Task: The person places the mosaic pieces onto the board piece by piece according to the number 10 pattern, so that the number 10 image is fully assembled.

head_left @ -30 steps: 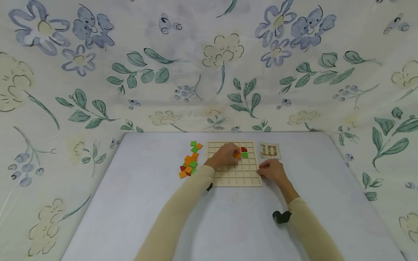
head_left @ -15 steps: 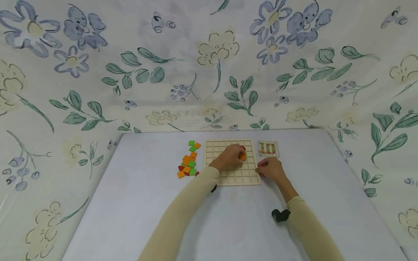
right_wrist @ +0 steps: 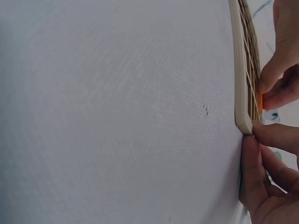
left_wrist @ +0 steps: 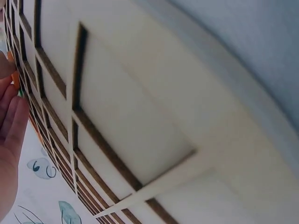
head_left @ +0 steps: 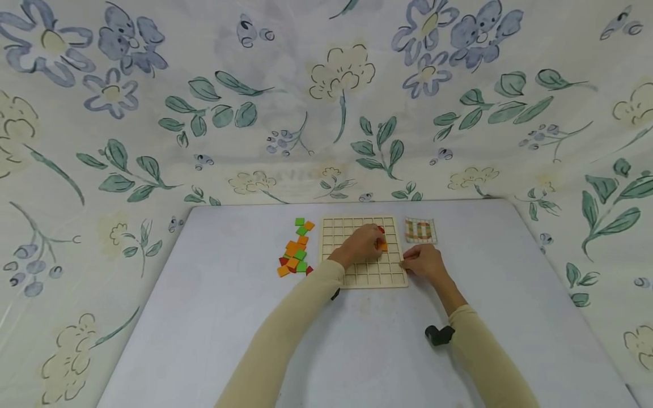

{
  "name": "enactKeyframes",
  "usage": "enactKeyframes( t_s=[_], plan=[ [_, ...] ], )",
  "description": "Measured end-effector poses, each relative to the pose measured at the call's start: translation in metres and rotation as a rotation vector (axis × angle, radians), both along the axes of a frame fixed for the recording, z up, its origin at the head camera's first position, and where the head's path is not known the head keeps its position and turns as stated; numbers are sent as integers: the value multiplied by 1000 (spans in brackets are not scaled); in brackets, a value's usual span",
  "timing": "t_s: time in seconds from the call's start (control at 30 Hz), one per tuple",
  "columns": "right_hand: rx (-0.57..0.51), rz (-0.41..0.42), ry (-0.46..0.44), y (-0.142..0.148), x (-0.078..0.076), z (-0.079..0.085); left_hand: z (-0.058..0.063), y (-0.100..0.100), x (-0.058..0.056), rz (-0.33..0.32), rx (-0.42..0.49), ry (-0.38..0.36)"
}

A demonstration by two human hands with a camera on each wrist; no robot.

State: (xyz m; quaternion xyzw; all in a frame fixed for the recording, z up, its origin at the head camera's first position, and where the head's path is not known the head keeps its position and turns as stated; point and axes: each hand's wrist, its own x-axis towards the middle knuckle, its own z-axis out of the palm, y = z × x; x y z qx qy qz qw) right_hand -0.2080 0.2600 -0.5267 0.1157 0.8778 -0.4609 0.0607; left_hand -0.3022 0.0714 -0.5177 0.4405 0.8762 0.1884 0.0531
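My left hand point(head_left: 363, 243) is over the upper right of a pale wooden grid board point(head_left: 374, 279). Thumb and fingers pinch an orange square tile point(head_left: 384, 247) at the grid, as the right wrist view also shows with the orange tile point(right_wrist: 260, 101) standing out between them. Behind the fingertips a bit of a red tile point(head_left: 380, 229) peeks out; the hand hides the cells around it. At the board's right edge, my right hand point(head_left: 425, 262) grips the rim, its thumb on top in the right wrist view and its fingers against the side.
Left of the board lies a loose pile of green, orange and red tiles point(head_left: 293, 249), some overlapping. A small checkered pattern card point(head_left: 420, 230) is to the right of the board, beyond my right hand. The white table point(head_left: 229, 317) meets a floral cloth backdrop point(head_left: 285, 141) behind.
My left hand has shifted slightly right over the board, covering the green tile seen earlier; the orange tile has moved right with it. My right hand keeps its hold on the edge.
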Motion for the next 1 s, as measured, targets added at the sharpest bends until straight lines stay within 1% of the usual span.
enactKeyframes(
  t_s=[0.17, 0.3, 0.43, 0.53, 0.67, 0.73, 0.8, 0.9, 1.0],
  plan=[
    [0, -5, -15, -1, -1, 2, 0, 0, 0, -1, -18, 24],
    [-7, -3, -16, -2, -1, 3, 1, -1, 0, -6, -21, 14],
    [4, -3, -19, -2, 0, 3, 6, -4, 3, -15, -32, 9],
    [18, -10, -25, -3, 1, 1, 14, -12, 4, -2, -35, -5],
    [31, -5, -36, -5, 2, -1, 31, -34, -3, 45, -38, -21],
    [33, -1, -40, -6, 2, -1, 39, -49, -7, 71, -30, -21],
    [35, -2, -42, -6, 2, 0, 44, -66, -12, 97, -10, -13],
    [47, 2, -44, -5, 2, 2, 45, -94, -15, 126, 43, 30],
    [54, 6, -42, -4, 2, 4, 41, -122, -16, 162, 78, 88]
  ],
)
